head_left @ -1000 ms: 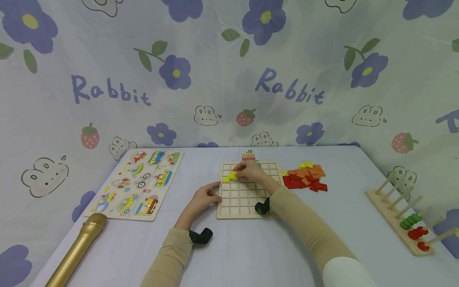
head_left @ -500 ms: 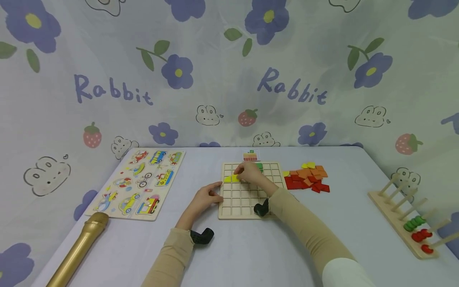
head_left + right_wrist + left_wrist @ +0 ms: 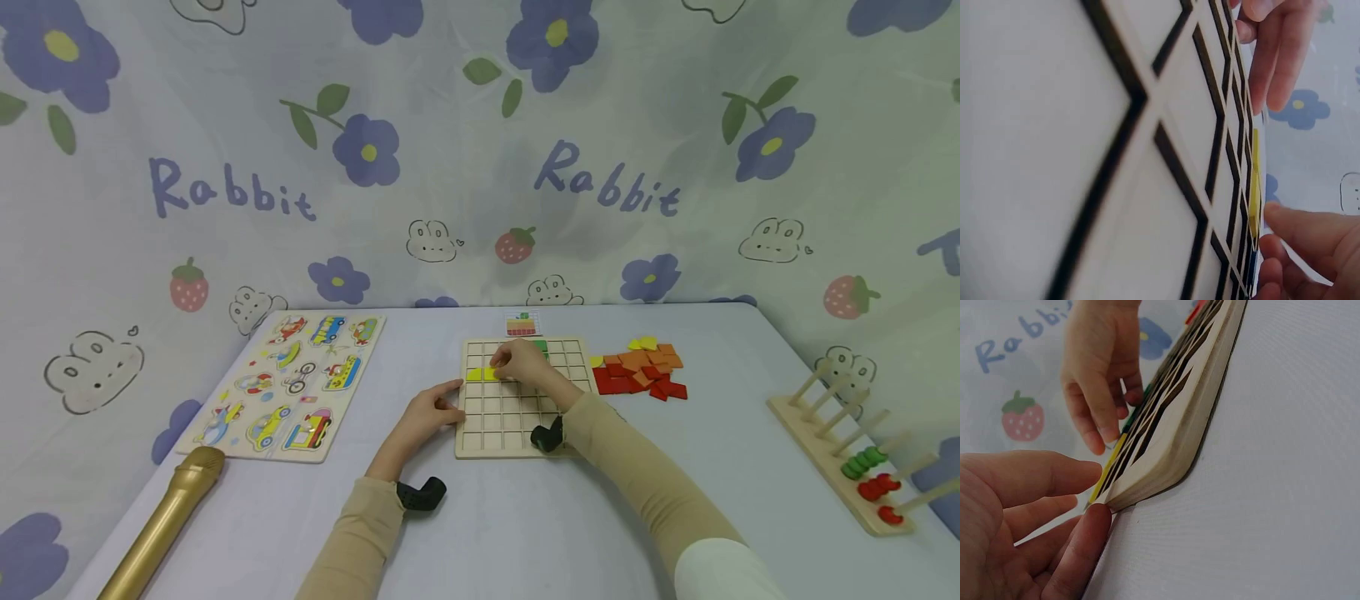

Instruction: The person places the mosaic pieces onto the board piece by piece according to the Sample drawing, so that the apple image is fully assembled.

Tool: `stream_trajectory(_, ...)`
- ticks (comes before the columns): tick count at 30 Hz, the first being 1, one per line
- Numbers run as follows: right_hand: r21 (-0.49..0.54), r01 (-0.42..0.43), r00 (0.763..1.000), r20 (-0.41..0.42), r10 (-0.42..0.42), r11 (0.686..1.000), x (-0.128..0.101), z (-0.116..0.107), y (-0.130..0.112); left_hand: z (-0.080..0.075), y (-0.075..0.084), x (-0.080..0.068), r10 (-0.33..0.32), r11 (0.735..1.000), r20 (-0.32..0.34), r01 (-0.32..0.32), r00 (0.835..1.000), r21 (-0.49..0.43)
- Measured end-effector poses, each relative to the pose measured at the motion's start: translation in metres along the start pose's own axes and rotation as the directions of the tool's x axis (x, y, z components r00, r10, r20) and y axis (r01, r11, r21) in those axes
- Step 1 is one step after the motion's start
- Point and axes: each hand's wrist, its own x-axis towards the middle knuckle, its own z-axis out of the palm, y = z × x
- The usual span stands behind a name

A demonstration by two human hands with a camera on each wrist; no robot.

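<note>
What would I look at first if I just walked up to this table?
Probably the two hands in the middle: the right hand presses yellow tiles into the wooden grid board, while the left hand touches the board's left edge. Next, the bright heap of red and orange tiles just right of the board. Then the vehicle puzzle on the left and the gold microphone at the near left corner.

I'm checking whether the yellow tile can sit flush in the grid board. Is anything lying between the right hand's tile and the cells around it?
Nothing visible does. The right hand rests on the yellow tiles in the grid board's second row, and the neighbouring cells show bare wood. The left hand only touches the board's left edge, outside the grid.
</note>
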Motion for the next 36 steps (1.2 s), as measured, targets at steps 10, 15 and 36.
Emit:
stream_trajectory(10,0.073,-0.041,0.996,-0.08,0.047,0.997,-0.018,-0.042,0.03,-0.001,0.0,0.0,-0.016,0.999,-0.02,0.017,1.0,0.035)
stream_trajectory(15,0.094,-0.081,0.988,-0.126,0.092,0.992,-0.031,-0.065,0.052,-0.002,0.001,-0.001,-0.019,0.999,-0.022,0.019,1.0,0.036)
stream_trajectory(36,-0.053,-0.233,0.97,-0.08,0.228,0.971,-0.05,-0.102,0.104,0.001,0.003,-0.003,-0.022,1.0,-0.022,0.022,1.0,0.018)
